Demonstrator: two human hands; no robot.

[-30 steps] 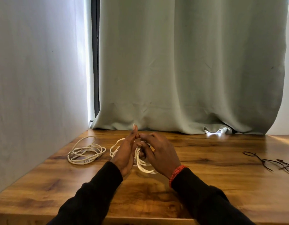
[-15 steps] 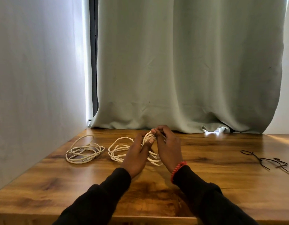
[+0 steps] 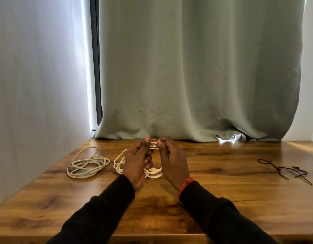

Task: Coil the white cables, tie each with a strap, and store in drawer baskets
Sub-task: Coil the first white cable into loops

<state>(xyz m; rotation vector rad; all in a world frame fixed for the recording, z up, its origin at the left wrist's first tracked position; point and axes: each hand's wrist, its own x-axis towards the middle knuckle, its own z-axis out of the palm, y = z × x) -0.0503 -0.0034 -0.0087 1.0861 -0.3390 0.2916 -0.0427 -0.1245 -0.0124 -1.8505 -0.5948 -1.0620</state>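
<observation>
1. Sitting at the far left of the worktop [image 3: 222, 199] is a second white cable [image 3: 87, 164], lying in loose, uneven loops near the wall. Nobody's touching it, and no strap is showing on it from here.

2. Moving right, the left hand [image 3: 137, 162] is gripping the white cable being coiled [image 3: 153, 171]. Its fingers [image 3: 148, 160] are curling round the bundled loops, with the thumb pressing at the top of the coil. The coil is partly held up in the air and partly trailing onto the wood.

3. The right hand [image 3: 173, 160] is pinching the top of the same bundle, fingertips meeting the left thumb right at the gathered strands. Looks to me like it's laying or squaring up a loop, so coiling isn't quite finished.

4. Handling guess: this cable is looking light and floppy but a bit springy, so the loops are going to fan out if the grip loosens. Best place to hold is where all the strands are crossing together, not a single loop.

5. Far right, well apart from both hands, the dark straps [image 3: 285, 170] are lying in a small tangle. One hand is going to have to let go to fetch one while the other is keeping the bundle pinched. No drawer baskets are showing anywhere.
</observation>
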